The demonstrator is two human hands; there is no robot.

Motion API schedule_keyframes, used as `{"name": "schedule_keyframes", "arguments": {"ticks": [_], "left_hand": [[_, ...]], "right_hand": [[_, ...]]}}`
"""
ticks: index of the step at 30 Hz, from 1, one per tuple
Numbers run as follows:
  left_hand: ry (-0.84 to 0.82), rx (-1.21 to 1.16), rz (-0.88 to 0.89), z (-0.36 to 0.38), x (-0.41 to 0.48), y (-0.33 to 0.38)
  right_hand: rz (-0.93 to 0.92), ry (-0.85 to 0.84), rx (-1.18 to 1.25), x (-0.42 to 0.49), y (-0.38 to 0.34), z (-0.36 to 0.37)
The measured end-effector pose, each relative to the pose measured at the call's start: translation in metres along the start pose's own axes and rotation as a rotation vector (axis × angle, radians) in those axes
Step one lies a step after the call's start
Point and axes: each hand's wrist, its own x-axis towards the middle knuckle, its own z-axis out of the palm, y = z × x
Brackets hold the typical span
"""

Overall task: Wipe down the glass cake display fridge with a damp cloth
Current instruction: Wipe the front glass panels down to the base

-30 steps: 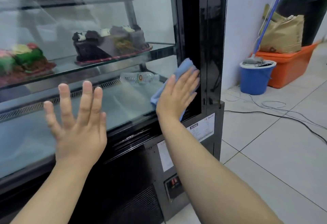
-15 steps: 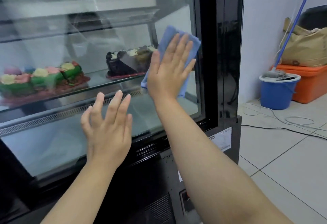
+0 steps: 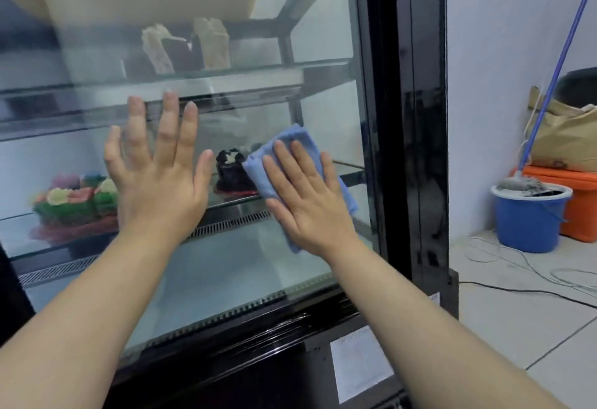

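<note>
The cake display fridge fills the left and middle of the view, its glass front (image 3: 226,273) framed by a black pillar (image 3: 416,117) on the right. A folded blue cloth (image 3: 290,147) lies flat against the glass at mid height. My right hand (image 3: 307,195) presses it there with fingers spread, covering most of it. To its left my left hand (image 3: 155,169) is held up with fingers apart, palm toward the glass, holding nothing. Behind the glass sit a dark chocolate cake (image 3: 231,172) and a colourful flower cake (image 3: 77,201).
Pale cake slices (image 3: 187,46) stand on the upper shelf. On the tiled floor at the right are a blue bucket (image 3: 529,218) with a mop (image 3: 555,62), an orange crate (image 3: 578,201), a brown paper bag (image 3: 568,137) and loose cables (image 3: 517,292).
My right hand slid the cloth up the right edge of the glass, then left and a little down. My left hand rose along the glass. The camera view lifted toward the upper shelf.
</note>
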Motion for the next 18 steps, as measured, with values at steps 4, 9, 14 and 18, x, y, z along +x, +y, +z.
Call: {"name": "schedule_keyframes", "arguments": {"ticks": [4, 9, 14, 18], "left_hand": [[0.038, 0.028, -0.020, 0.003, -0.003, 0.008], [0.200, -0.060, -0.083, -0.018, 0.044, 0.001], [0.089, 0.041, -0.055, -0.031, 0.101, -0.011], [0.073, 0.083, -0.052, -0.029, 0.099, -0.012]], "right_hand": [[0.482, 0.105, -0.059, 0.072, 0.062, -0.020], [0.143, 0.145, 0.059, 0.133, 0.003, -0.028], [0.159, 0.085, -0.031, 0.129, 0.095, -0.046], [0.519, 0.135, 0.041, 0.176, 0.050, -0.050]]}}
